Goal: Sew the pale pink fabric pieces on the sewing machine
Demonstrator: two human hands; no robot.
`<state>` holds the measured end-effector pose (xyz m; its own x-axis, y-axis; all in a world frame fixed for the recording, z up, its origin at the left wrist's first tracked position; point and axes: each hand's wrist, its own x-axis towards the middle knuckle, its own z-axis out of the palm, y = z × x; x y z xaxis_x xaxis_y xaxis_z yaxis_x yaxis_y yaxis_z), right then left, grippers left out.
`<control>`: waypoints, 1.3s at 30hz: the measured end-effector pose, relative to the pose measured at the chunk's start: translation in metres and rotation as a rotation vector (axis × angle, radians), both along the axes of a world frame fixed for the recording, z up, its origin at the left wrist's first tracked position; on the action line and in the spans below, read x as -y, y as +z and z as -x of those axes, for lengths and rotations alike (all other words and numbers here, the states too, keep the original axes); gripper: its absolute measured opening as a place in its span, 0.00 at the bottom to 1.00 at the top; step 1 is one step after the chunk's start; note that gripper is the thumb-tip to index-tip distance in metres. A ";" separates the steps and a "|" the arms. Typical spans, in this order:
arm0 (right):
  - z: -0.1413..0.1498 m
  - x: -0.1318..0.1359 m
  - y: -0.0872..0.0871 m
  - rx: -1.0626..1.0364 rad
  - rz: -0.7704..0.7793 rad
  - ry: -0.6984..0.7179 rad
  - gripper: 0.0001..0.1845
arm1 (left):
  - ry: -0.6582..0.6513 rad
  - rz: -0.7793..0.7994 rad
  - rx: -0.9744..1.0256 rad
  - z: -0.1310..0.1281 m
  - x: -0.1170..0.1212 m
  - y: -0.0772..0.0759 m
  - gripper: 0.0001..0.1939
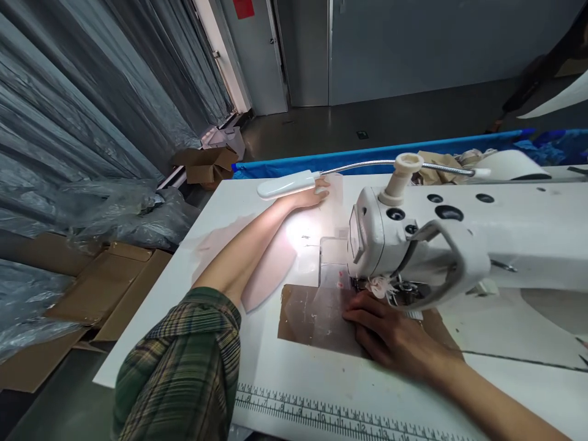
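Observation:
A white sewing machine [374, 229] stands on the table, a sheer pale fabric piece [331, 306] lying under its needle area. My right hand [388, 334] rests on this fabric just in front of the presser foot, fingers bent and pressing down; its thumb is hidden. My left hand [310, 197] reaches to the far side, its fingers extended over a pale fabric strip [335, 190]. A white lamp head [287, 185] covers part of that hand. Below my left forearm lies a pale pink curved piece [271, 272]. Bunched light fabric or thread [380, 286] hangs by the needle.
A brown plate [294, 315] covers the table before the needle. A ruler strip [321, 418] runs along the front edge. The lamp's flexible neck [362, 164] arches behind the machine. Cardboard boxes [114, 282] and clear plastic [133, 211] lie at left; blue cloth [294, 165] lines the back.

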<state>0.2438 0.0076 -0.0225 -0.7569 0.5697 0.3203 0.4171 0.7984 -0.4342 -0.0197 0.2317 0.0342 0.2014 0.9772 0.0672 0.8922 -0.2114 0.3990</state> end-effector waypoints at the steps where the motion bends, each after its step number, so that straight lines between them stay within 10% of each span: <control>1: 0.000 0.000 -0.001 -0.018 0.003 0.016 0.14 | 0.030 0.017 0.029 0.010 0.004 -0.001 0.18; 7: 0.002 -0.003 -0.007 -0.100 0.003 0.030 0.12 | 0.232 -0.001 0.064 0.050 0.045 -0.003 0.14; 25: 0.006 -0.002 0.006 -0.090 0.082 0.028 0.15 | 0.236 -0.126 0.435 0.027 0.056 0.002 0.14; 34: 0.005 -0.004 0.006 -0.261 0.150 0.013 0.14 | 0.185 -0.232 0.339 0.051 0.130 0.010 0.11; 39: -0.005 -0.012 0.007 -0.408 0.321 -0.228 0.13 | -0.116 -0.295 0.205 0.041 0.179 0.001 0.10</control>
